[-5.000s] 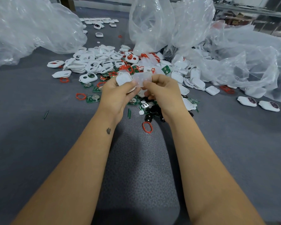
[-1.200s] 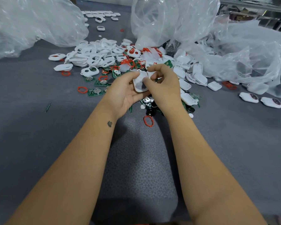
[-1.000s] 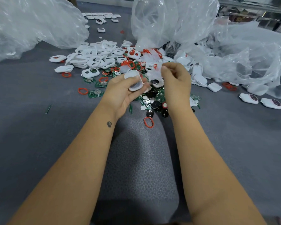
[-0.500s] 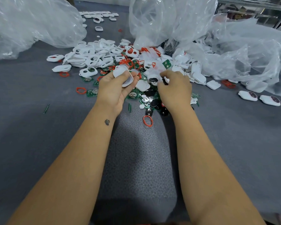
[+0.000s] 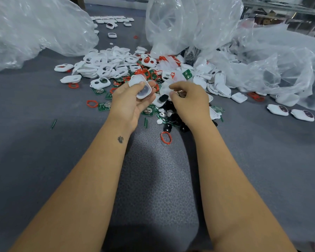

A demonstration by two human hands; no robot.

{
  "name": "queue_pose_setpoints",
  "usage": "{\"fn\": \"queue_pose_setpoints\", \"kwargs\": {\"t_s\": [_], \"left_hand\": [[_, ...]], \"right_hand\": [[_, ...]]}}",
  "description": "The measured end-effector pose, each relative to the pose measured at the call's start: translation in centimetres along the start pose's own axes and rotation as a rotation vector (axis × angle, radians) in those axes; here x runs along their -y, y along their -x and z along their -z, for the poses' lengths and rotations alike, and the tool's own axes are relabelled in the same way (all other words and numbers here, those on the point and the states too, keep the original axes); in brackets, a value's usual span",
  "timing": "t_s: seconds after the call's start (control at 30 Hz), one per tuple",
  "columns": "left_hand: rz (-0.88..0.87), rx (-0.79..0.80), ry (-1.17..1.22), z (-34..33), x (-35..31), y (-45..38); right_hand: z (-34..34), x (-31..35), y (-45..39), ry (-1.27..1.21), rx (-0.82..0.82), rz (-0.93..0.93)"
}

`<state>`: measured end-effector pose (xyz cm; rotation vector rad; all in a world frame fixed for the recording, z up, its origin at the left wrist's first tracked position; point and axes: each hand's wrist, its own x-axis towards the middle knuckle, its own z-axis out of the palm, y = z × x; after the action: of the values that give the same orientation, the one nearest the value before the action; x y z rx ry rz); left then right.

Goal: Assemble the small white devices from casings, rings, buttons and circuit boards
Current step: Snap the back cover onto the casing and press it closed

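Grey felt table (image 5: 35, 160), parts heap (image 5: 135, 70) at twelve o'clock. My left hand (image 5: 131, 104) grips a white casing (image 5: 141, 86); my right hand (image 5: 189, 100), at three o'clock of it, curls over the heap, contents unclear.

Left grip (image 5: 133, 100) curled — right grip (image 5: 188, 99) curled, knuckles up.

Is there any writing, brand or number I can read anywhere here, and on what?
None can be read.
White casing held in the left hand: no print shows.
Green circuit boards: any markings are too small to read.
Mark on the left forearm: a small dark figure, not lettering.
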<state>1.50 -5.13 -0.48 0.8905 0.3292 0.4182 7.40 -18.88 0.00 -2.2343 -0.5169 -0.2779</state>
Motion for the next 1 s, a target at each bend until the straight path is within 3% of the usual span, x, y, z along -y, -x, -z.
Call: {"fn": "queue_pose_setpoints", "kwargs": {"t_s": [0.17,0.33,0.53,0.63,0.73,1.0], "left_hand": [[-0.023,-0.022,0.044,0.0,-0.2,0.0],[-0.059,-0.082,0.106,0.1,-0.3,-0.2],[-0.116,-0.097,0.099,0.1,-0.4,-0.1],[-0.136,-0.109,0.09,0.1,-0.5,0.0],[-0.137,-0.116,0.078,0.1,-0.6,0.1],[-0.131,-0.13,-0.015,0.1,-0.5,0.2]], "right_hand": [[0.4,-0.5,-0.3,0.183,-0.066,-0.051],[0.7,0.0,0.1,0.168,0.001,-0.06],[0.4,1.5,1.0,0.074,0.196,0.189],[-0.8,1.8,1.1,0.277,0.284,0.315],[-1.7,1.6,1.2,0.415,0.319,0.314],[-1.6,1.6,1.2,0.168,0.315,0.251]]}}
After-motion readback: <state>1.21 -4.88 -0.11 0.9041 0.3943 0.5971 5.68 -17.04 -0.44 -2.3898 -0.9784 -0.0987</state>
